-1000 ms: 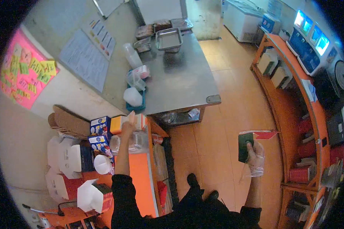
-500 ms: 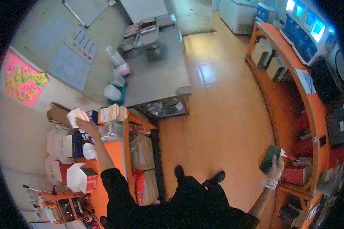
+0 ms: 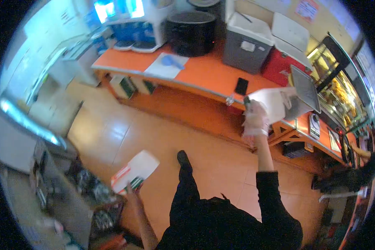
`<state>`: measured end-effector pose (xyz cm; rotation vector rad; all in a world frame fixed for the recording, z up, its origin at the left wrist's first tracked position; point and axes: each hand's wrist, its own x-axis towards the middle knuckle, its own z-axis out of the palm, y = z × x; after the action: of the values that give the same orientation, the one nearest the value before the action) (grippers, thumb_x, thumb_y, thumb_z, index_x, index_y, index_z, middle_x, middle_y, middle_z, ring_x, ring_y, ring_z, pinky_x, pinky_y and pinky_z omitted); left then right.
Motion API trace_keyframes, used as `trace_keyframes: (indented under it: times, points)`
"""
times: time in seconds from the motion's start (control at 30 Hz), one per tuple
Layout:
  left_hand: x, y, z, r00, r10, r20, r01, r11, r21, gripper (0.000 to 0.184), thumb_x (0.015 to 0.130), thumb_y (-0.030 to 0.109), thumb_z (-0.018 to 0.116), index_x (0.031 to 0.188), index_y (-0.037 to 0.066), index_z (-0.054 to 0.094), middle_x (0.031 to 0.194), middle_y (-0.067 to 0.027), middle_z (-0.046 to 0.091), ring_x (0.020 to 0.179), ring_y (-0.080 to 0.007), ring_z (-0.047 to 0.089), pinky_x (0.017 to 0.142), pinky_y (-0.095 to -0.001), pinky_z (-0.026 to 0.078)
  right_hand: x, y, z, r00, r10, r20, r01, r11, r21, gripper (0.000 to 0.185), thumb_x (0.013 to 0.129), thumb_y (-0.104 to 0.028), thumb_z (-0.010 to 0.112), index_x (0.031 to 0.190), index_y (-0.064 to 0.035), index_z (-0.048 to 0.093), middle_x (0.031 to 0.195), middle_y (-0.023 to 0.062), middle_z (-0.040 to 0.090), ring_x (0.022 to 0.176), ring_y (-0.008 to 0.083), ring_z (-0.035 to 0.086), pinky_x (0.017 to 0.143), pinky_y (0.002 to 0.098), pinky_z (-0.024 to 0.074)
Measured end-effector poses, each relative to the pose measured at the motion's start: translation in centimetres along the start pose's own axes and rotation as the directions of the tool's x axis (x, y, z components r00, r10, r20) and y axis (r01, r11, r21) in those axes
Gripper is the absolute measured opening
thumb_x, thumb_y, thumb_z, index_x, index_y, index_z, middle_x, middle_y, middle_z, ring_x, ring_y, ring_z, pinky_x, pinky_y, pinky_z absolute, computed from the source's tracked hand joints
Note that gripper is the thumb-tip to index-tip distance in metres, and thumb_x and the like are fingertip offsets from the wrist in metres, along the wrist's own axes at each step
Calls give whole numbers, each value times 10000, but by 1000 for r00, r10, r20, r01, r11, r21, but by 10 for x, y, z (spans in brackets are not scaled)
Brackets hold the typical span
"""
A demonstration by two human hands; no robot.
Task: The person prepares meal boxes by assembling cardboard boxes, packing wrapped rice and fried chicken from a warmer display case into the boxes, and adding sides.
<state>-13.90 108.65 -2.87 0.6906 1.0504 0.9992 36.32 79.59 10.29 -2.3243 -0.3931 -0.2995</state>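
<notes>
My left hand (image 3: pixel 132 193), at lower left, is closed on a flat white and orange carton (image 3: pixel 138 168) with a green patch near my fingers, held above the floor. My right hand (image 3: pixel 256 118), in a clear plastic glove, is raised near the front edge of the orange counter (image 3: pixel 204 79). Its fingers are wrapped round something dark green, mostly hidden. Just beyond them a pale, blurred carton or sheet (image 3: pixel 273 104) overlaps the counter edge; motion blur hides how it is held.
A grey cooler box (image 3: pixel 246 46), a red cooler (image 3: pixel 281 68) and a large black pot (image 3: pixel 190 33) stand on the counter, with a phone (image 3: pixel 241 86) nearby. A lit food display (image 3: pixel 337 89) is at right. Another person's dark sleeve (image 3: pixel 350 177) shows at far right.
The view has swung right from the shelf of boxes to the long orange counter. The left-hand carton has moved away from the shelf; my right hand has risen to the counter edge.
</notes>
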Motion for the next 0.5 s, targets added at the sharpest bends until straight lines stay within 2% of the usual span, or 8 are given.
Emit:
trace_keyframes:
  times: [0.03,0.07,0.13,0.2,0.3,0.37,0.47,0.5]
  points:
    - [29,-30,64,986,-38,162,35,999,25,434,959,253,614,1301,30,466,1176,-129,621,984,-255,649,809,-387,579,38,23,17,999,-43,-1,42,987,-153,227,926,-250,494,961,-65,620,910,136,620,860,336,591,749,471,476]
    - [60,-51,125,944,-78,321,66,997,49,417,959,232,615,1298,39,467,1172,-116,616,979,-241,650,786,-370,590,68,20,27,974,-219,64,208,730,-651,197,910,-218,488,960,-78,617,912,129,617,874,330,594,751,477,477]
    - [91,-77,261,848,-137,512,106,990,89,401,949,212,630,1285,47,485,1182,-104,601,997,-252,648,770,-386,591,106,54,54,974,-216,-68,136,798,-587,193,899,-193,457,977,-95,604,932,114,608,915,319,589,783,466,485]
    - [124,-110,383,720,-174,671,172,983,71,361,925,167,658,1235,40,522,1145,-104,621,963,-244,657,737,-372,594,138,84,68,999,-36,-14,17,729,-685,204,898,-208,467,1016,-111,602,993,103,607,972,316,576,845,471,477]
    - [153,-152,526,590,-346,730,369,919,137,323,895,126,686,1176,38,554,1066,-101,654,876,-215,674,712,-339,591,157,176,89,960,-196,-199,-3,704,-711,257,823,-219,523,1023,-106,639,1142,139,594,1095,332,550,873,507,470]
    - [178,-200,590,539,-436,721,428,879,211,314,880,111,699,1152,37,562,1023,-92,667,837,-204,677,700,-329,592,174,234,93,983,-171,-72,47,600,-798,216,796,-200,545,954,-104,657,1052,139,634,1047,323,585,878,486,474]
    - [191,-233,649,503,-524,688,451,838,309,289,846,80,727,1095,38,586,946,-72,685,776,-177,680,672,-300,594,224,127,14,964,230,137,-35,616,-787,330,831,-290,543,1080,-111,664,1050,118,671,987,333,614,885,457,477]
    - [199,-249,650,530,-551,645,488,820,300,276,841,66,727,1081,40,591,943,-68,684,777,-173,679,666,-292,593,241,105,-1,983,178,-53,-154,625,-766,212,808,-278,589,871,-94,673,808,140,648,780,346,627,726,487,500]
